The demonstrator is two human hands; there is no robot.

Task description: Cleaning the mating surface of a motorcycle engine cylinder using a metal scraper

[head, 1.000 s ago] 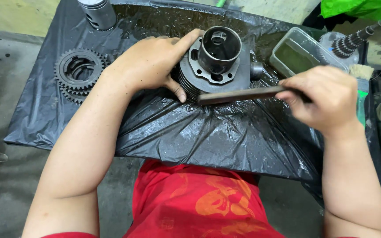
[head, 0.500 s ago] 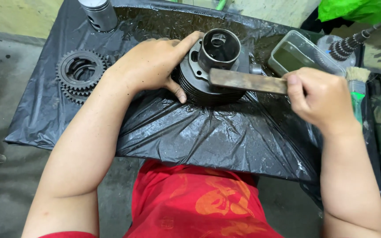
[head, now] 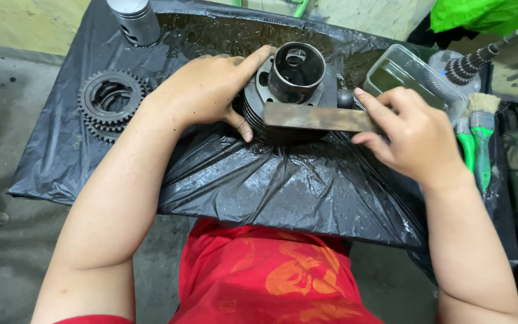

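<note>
Head view: file [head: 319, 118] further left now.

A low table [head: 55, 180] draped in wet, glossy black plastic sheeting [head: 283, 192] stands on a grey, stained concrete floor [head: 7, 108] — a pale yellowish wall [head: 31, 18] rises behind.

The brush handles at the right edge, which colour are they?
Green; the brush handles show best in the head view.

Even soft light, sharp, glare on black plastic sheet [head: 259, 186]
</note>
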